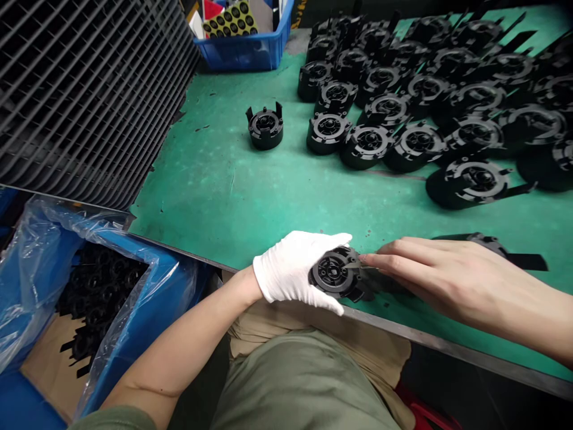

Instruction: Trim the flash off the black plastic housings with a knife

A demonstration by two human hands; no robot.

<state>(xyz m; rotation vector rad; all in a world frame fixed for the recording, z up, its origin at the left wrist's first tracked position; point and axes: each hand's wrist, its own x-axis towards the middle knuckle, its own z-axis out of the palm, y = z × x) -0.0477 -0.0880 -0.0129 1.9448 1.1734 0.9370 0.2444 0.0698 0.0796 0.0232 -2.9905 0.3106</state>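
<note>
Two hands meet on one black round part [335, 273] at the near edge of the bench [224, 191].

The gloved left hand [298, 272] is clamped around the part's side. The bare right hand [430, 272] lies stretched out with its fingertips on the rim; from here I cannot tell whether they pinch it. The part hangs partly over the bench edge, so a loose grip in the smooth white cotton could, I think, drop it into the lap or onto the floor. Its notched tabs might also nip the bare fingertips. It is matte moulded plastic, ringed and hollow-hubbed like the rows of parts [425, 89] behind. The mat is scuffed green rubber, and crinkled clear film lines the blue bin [147, 322].
</note>
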